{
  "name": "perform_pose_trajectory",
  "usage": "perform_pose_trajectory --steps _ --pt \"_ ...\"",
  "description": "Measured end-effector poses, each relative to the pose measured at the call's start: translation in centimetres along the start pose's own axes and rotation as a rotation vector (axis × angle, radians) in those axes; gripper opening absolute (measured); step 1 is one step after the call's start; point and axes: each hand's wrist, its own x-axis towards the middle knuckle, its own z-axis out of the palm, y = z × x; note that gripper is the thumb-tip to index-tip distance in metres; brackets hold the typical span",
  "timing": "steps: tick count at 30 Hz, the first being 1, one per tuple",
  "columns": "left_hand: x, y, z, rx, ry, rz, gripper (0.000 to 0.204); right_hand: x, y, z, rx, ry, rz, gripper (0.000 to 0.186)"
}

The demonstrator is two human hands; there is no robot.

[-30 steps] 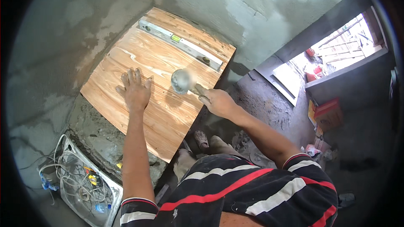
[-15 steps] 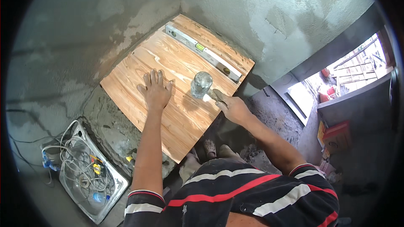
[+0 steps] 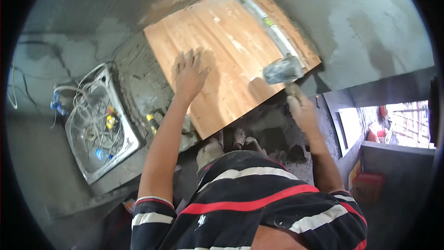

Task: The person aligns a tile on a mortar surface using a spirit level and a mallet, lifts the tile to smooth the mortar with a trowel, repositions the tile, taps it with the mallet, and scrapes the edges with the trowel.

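My left hand (image 3: 188,75) lies with fingers apart on a large square wood-grain board (image 3: 222,106), near its left side. My right hand (image 3: 300,110) is closed round the handle of a mallet with a grey, smeared cylindrical head (image 3: 281,69), held over the board's right edge. A silver spirit level (image 3: 253,9) with a green vial runs along the board's far right side, its near end partly behind the mallet head. The board rests on a rough cement ledge (image 3: 129,74) against grey plastered walls. Whether the mallet head touches the board I cannot tell.
A steel sink basin (image 3: 132,147) at left holds tangled hoses, a yellow tool and a plastic bottle. A yellow-black handled tool (image 3: 151,122) lies on the ledge. At right are a doorway (image 3: 400,125), a leaning pale panel (image 3: 349,127) and a red box (image 3: 367,187). My feet stand below.
The view has swung, turning the board and bringing the sink higher. The mallet in my right hand has shifted toward the board's right edge. My left hand stays on the board with fingers apart.
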Motion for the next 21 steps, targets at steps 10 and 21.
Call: perform_pose_trajectory --steps 10,21 --pt "3.5 0.2 -0.8 0.081 -0.07 -0.033 0.072 -5.6 4.5 0.1 -0.395 -0.248 -0.138 0.042" --pt "8.9 4.2 -5.5 -0.282 -0.225 -0.344 0.022 -15.4 11.6 -4.4 -0.54 -0.276 0.404 0.042"
